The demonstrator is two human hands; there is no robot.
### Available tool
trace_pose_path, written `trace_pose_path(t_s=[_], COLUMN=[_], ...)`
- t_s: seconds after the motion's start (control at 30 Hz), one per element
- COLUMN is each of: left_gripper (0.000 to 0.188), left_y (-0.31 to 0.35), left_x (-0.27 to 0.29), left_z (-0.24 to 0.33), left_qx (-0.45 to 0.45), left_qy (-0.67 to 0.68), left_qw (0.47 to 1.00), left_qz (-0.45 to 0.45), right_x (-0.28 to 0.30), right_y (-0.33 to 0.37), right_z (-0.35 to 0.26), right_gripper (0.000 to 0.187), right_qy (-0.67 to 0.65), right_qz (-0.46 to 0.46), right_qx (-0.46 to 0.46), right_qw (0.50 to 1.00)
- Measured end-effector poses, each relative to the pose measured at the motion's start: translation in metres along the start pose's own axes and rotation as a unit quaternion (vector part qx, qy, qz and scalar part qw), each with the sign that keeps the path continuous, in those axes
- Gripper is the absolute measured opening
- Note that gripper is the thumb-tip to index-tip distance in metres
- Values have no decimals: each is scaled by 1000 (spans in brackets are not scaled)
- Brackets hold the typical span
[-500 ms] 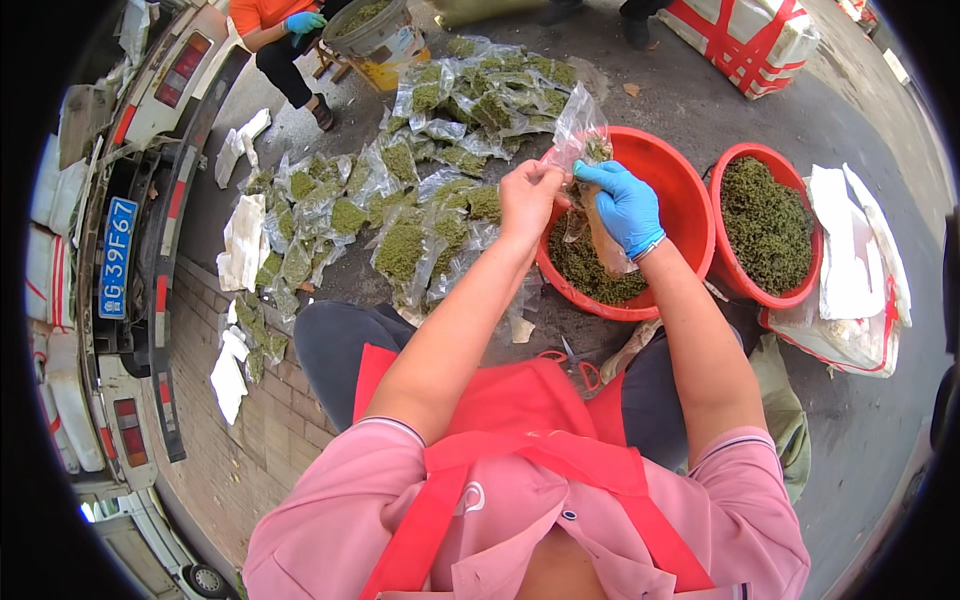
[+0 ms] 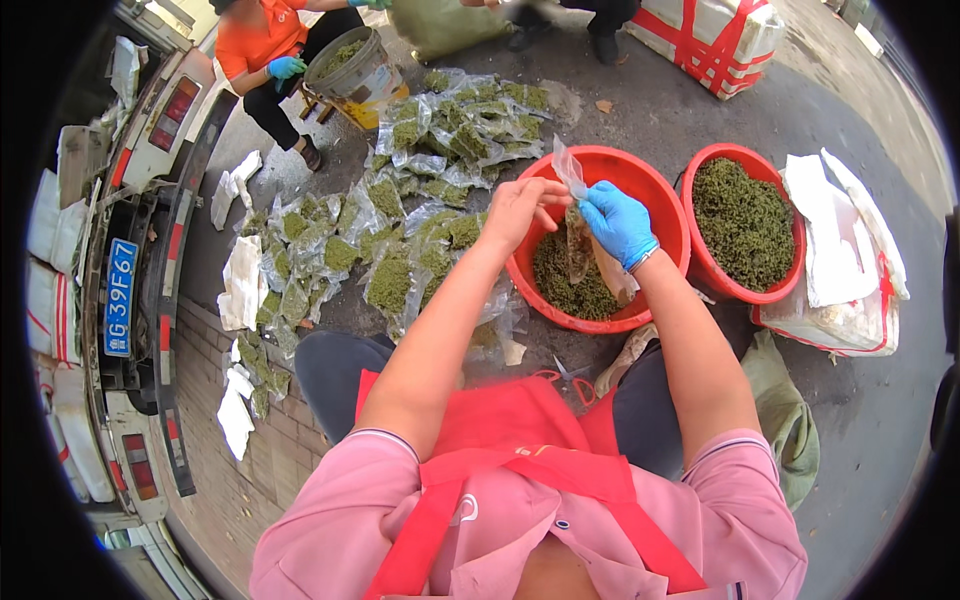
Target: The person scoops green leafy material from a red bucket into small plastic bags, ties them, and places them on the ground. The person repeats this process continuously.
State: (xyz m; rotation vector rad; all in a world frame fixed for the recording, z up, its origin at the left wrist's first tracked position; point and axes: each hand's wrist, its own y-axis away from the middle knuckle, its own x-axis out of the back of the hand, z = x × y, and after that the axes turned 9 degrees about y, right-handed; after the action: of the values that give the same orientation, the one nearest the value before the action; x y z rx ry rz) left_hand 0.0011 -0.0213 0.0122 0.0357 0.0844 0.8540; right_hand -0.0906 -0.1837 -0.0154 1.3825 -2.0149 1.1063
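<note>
My right hand (image 2: 618, 222), in a blue glove, grips the gathered neck of a clear plastic bag (image 2: 567, 168). Lower down, the bag (image 2: 577, 250) hangs over a large red tub (image 2: 665, 205), with brownish-green contents dimly visible. A tan strip, its kind unclear, shows below the glove. My bare left hand (image 2: 526, 208) is right beside the bag's neck, fingers stretched and slightly apart, seemingly holding nothing. Inside the tub lie loose small green peppercorn-like clusters (image 2: 580, 285). Filled clear bags (image 2: 395, 280) of similar clusters spread over the ground to the left.
A second red tub (image 2: 690, 225) full of green clusters stands at right beside a white foam box (image 2: 840, 325). Scissors (image 2: 572, 375) lie near my knees. Beyond the bags, a person in orange (image 2: 262, 45) sits by a bucket (image 2: 350, 85). A truck's rear (image 2: 150, 250) borders the left.
My left hand's fingers have come away from the bag's neck and spread. The right hand keeps its grip. The view has shifted, bringing more of the person in orange into sight.
</note>
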Motion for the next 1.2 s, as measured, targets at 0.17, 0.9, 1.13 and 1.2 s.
trace_pose_path(t_s=[0.17,0.9,1.13,1.2], left_gripper=[57,15,16,18], left_y=[-12,24,41,36], left_x=[14,9,61,63], left_z=[39,-43,-35,-42], left_qx=[-387,-45,27,49], left_qy=[-529,-88,-46,-66], left_qw=[755,993,983,978], left_qz=[13,63,177,192], right_x=[25,-8,18,27], right_y=[-12,-8,7,10], right_z=[-3,107,155,165], right_gripper=[18,39,39,38], right_qy=[-35,123,153,135], right_qz=[-60,-84,-69,-36], right_qx=[81,-261,-378,-405], right_qw=[994,954,911,904])
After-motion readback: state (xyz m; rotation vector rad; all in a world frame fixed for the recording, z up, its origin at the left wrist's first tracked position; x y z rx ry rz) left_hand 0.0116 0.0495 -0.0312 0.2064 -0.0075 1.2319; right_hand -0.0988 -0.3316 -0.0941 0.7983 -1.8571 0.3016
